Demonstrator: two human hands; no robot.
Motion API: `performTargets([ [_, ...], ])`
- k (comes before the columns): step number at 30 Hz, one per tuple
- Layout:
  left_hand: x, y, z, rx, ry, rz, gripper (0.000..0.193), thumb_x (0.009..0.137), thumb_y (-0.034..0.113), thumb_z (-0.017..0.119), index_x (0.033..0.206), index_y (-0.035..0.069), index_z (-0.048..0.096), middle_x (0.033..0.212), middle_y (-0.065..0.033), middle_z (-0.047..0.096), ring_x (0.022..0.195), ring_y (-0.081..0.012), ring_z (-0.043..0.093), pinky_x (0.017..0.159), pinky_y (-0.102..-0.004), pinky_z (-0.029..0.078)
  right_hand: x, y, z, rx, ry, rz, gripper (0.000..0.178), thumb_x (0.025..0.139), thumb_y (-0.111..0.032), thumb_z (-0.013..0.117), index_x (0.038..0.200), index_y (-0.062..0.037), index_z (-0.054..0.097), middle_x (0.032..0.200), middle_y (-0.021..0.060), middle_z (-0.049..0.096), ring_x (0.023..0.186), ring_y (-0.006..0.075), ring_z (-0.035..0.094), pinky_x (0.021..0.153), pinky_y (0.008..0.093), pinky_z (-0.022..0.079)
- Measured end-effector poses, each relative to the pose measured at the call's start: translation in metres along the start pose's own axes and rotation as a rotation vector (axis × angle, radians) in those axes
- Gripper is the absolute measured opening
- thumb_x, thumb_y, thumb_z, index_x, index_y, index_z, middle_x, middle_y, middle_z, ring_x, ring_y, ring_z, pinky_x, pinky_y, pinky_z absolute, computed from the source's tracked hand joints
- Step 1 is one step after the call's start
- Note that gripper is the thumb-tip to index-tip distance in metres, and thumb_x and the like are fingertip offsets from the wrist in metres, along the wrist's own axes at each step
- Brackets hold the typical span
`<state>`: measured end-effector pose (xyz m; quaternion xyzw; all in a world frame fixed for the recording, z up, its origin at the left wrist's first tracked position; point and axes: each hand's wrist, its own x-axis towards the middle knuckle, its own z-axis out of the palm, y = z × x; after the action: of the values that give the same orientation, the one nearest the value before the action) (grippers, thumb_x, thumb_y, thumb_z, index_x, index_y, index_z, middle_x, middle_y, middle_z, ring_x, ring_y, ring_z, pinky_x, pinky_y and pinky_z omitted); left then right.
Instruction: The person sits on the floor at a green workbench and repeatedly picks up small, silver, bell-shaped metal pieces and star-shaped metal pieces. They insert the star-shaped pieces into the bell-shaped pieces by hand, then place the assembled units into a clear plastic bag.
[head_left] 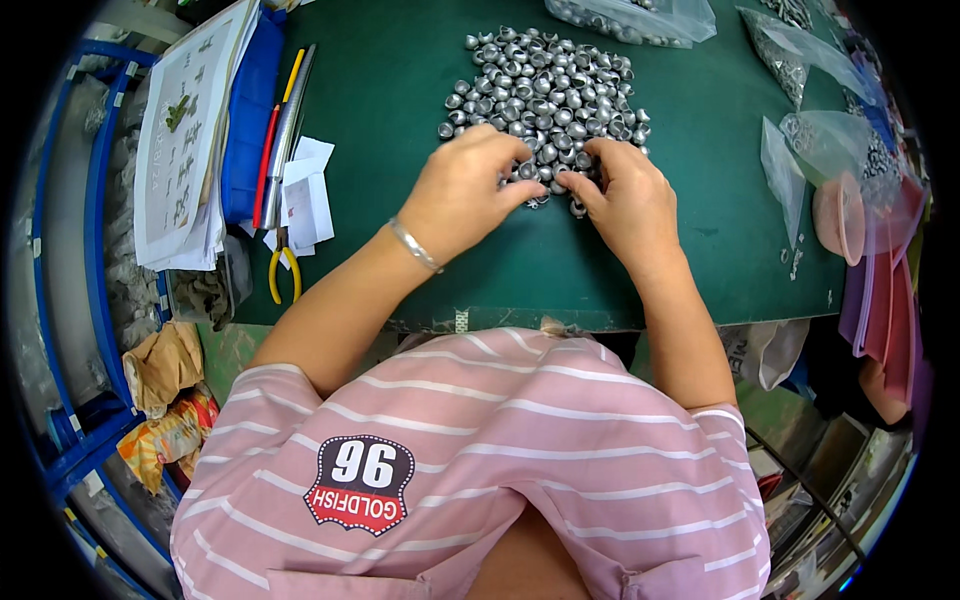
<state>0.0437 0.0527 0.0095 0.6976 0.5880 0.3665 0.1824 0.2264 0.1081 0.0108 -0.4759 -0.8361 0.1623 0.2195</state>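
Note:
A heap of small, round, hollow grey metal pieces (540,85) lies on the green table, and both my hands are at its near edge. My left hand (462,188), with a silver bangle on the wrist, curves around the heap's left front. Its thumb and forefinger are apart, with pieces between them. At the right front, my right hand (637,200) has its fingers bent over the pieces and its thumb pointing left, apart from the forefinger. The fingertips touch pieces, but no piece is plainly gripped. Some fingers are hidden behind the hands.
At the left stand a blue file holder (252,130) with papers, a red pen (267,165) and yellow-handled pliers (284,270). A clear bag of similar pieces (640,22) lies at the back. More bags and a pink cup (838,218) are at the right.

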Motion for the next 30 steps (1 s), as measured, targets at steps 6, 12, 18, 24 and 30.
performTargets([
  [6, 0.000, -0.006, 0.017, 0.020, -0.038, -0.049, 0.026, 0.071, 0.013, 0.073, 0.091, 0.002, 0.063, 0.074, -0.0053, 0.059, 0.063, -0.0145, 0.056, 0.056, -0.0264, 0.045, 0.002, 0.007, -0.002, 0.384, -0.054, 0.122, 0.026, 0.078, -0.025, 0.068, 0.089, -0.0032, 0.059, 0.073, 0.0052, 0.058, 0.067, 0.0182, 0.058, 0.055, 0.0305, 0.046],
  [12, -0.007, 0.000, 0.000, -1.443, -0.260, -0.634, 0.022, 0.090, 0.014, 0.055, 0.107, 0.001, 0.059, 0.084, -0.0063, 0.062, 0.055, -0.0056, 0.047, 0.046, -0.0177, 0.036, -0.002, 0.012, -0.015, 1.822, -0.377, 0.429, 0.020, 0.094, -0.021, 0.048, 0.098, -0.0011, 0.051, 0.069, 0.0019, 0.044, 0.057, 0.0088, 0.041, 0.041, 0.0171, 0.031],
  [18, -0.013, 0.003, 0.002, -1.678, -0.293, -0.650, 0.024, 0.094, 0.016, 0.047, 0.109, 0.000, 0.057, 0.087, -0.0108, 0.060, 0.053, -0.0053, 0.043, 0.043, -0.0166, 0.033, -0.007, 0.011, -0.004, 2.266, -0.470, 0.367, 0.017, 0.095, -0.019, 0.040, 0.096, -0.0032, 0.046, 0.071, 0.0050, 0.041, 0.060, 0.0129, 0.040, 0.041, 0.0201, 0.034],
  [24, -0.002, 0.008, -0.019, -1.718, -0.096, -0.762, 0.020, 0.092, 0.018, 0.049, 0.095, 0.000, 0.057, 0.084, -0.0119, 0.060, 0.054, -0.0088, 0.048, 0.039, -0.0174, 0.035, 0.007, 0.018, -0.012, 1.656, -0.215, 0.468, 0.014, 0.086, -0.013, 0.060, 0.082, -0.0004, 0.060, 0.073, 0.0056, 0.059, 0.063, 0.0119, 0.056, 0.048, 0.0234, 0.043],
  [30, 0.023, -0.011, -0.005, -0.085, 0.051, -0.013, 0.020, 0.073, 0.014, 0.073, 0.086, 0.001, 0.063, 0.073, -0.0071, 0.060, 0.063, -0.0155, 0.057, 0.053, -0.0271, 0.046, 0.029, 0.002, 0.004, 0.184, 0.037, -0.200, 0.017, 0.072, -0.015, 0.070, 0.086, -0.0058, 0.066, 0.075, 0.0111, 0.059, 0.069, 0.0298, 0.059, 0.061, 0.0362, 0.048],
])
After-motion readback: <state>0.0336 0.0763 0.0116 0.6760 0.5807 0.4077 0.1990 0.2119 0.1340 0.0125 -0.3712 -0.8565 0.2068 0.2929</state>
